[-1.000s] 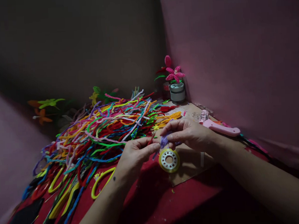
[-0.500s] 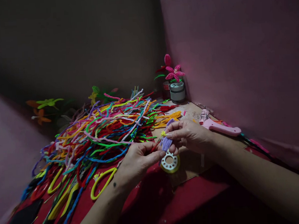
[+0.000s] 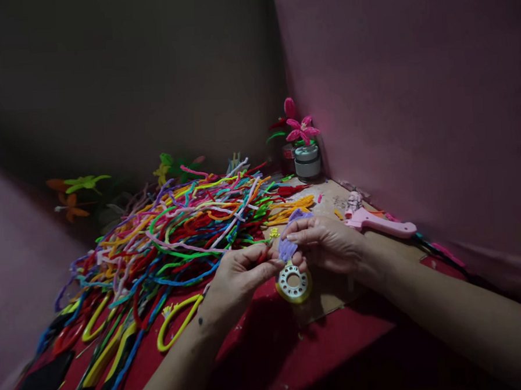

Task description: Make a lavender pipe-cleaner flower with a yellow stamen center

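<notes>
A purple pipe-cleaner flower piece [image 3: 288, 249] is between my two hands, its folded petals turned partly toward me. My right hand [image 3: 326, 238] pinches the petals from the right with thumb and fingers. My left hand [image 3: 243, 277] is closed on the lower left side of the same piece, thumb pressed to the fingers; its stem is mostly hidden. Just left of the petals shows a small yellow stamen cluster [image 3: 274, 233]. Below my fingertips is a roll of clear tape [image 3: 293, 282] with a white holed core.
A large heap of coloured pipe cleaners [image 3: 187, 222] covers the left. Yellow-handled scissors [image 3: 171, 325] and pliers [image 3: 107, 354] lie in front. A pink glue gun [image 3: 379, 221] rests by the right wall. Behind stands a grey pot [image 3: 307, 162] with a pink flower [image 3: 303, 130].
The purple petals have shifted slightly in my right fingers, and the yellow stamens now show further left, apart from my right thumb. My left hand stays nearly in place.
</notes>
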A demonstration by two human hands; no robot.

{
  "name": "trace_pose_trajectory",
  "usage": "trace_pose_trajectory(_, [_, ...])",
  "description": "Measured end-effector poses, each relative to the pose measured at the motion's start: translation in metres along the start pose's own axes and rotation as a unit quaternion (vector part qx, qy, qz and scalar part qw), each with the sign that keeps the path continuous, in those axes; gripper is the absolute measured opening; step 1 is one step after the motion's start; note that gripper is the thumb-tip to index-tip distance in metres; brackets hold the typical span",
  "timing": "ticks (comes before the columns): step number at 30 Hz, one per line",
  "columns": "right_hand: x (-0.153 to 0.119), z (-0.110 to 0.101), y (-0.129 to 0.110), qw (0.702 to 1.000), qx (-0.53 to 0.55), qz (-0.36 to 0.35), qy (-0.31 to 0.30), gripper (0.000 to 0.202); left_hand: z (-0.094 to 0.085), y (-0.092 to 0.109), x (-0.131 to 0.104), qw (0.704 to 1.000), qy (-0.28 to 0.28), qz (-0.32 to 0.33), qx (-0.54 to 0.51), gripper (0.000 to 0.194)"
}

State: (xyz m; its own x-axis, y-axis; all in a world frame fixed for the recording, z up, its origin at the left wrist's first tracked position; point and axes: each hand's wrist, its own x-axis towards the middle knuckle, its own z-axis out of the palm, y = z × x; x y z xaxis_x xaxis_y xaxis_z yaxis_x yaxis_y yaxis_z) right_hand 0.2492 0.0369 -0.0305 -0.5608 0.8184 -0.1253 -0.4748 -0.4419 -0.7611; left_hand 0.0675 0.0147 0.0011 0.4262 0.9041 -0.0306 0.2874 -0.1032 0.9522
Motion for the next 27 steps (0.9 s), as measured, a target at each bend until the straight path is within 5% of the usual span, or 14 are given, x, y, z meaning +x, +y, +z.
trace_pose_trajectory(6, [-0.004, 0.006, -0.002, 0.993, -0.089, -0.066, 0.046, 0.009, -0.003, -0.003, 0.001, 1.000, 0.014, -0.023, 0.001, 0.015])
trace_pose_trajectory(9, [-0.018, -0.002, -0.005, 0.955, -0.225, -0.151, 0.119, 0.017, -0.004, -0.005, 0.002, 0.998, 0.042, -0.047, -0.005, 0.019])
trace_pose_trajectory(11, [-0.034, -0.014, -0.007, 0.865, -0.395, -0.233, 0.204, 0.022, -0.003, -0.005, 0.003, 0.996, 0.061, -0.063, -0.017, 0.022])
trace_pose_trajectory(13, [-0.052, -0.031, -0.009, 0.690, -0.583, -0.310, 0.296, 0.023, -0.002, -0.004, 0.004, 0.994, 0.074, -0.072, -0.037, 0.022])
trace_pose_trajectory(15, [-0.067, -0.049, -0.010, 0.509, -0.730, -0.285, 0.356, 0.032, -0.001, -0.003, 0.005, 0.992, 0.083, -0.078, -0.062, 0.019])
trace_pose_trajectory(17, [-0.075, -0.064, -0.010, 0.412, -0.804, -0.207, 0.376, 0.035, 0.000, -0.004, 0.006, 0.990, 0.082, -0.081, -0.083, 0.017])
trace_pose_trajectory(22, [-0.071, -0.084, -0.007, 0.329, -0.856, -0.155, 0.367, 0.036, -0.003, -0.009, 0.006, 0.986, 0.064, -0.069, -0.136, 0.012])
trace_pose_trajectory(27, [-0.067, -0.090, -0.007, 0.324, -0.858, -0.168, 0.361, 0.033, -0.006, -0.014, 0.008, 0.979, 0.039, -0.040, -0.194, 0.014])
